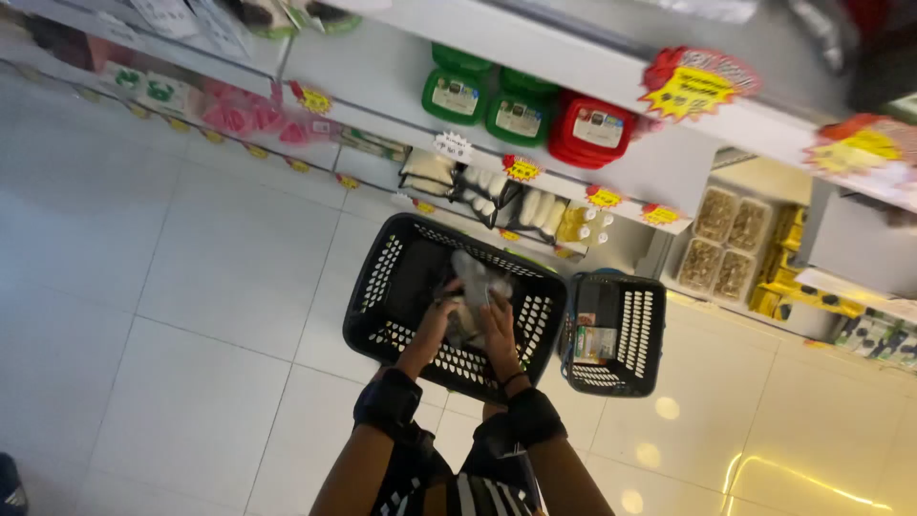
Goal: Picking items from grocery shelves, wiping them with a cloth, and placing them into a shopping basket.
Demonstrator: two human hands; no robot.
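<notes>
A large black plastic basket (382,277) stands on the white tiled floor below me. Both my hands reach into it. My left hand (435,320) and my right hand (499,325) together grip a pale grey-white soft package (476,277) held upright inside the basket. Black wrist bands sit on both forearms.
A smaller black basket (640,330) with boxed goods stands to the right on the floor. White store shelves (535,57) run along the top with green and red tubs (521,110), white packets, yellow price tags and trays of dry goods (731,239).
</notes>
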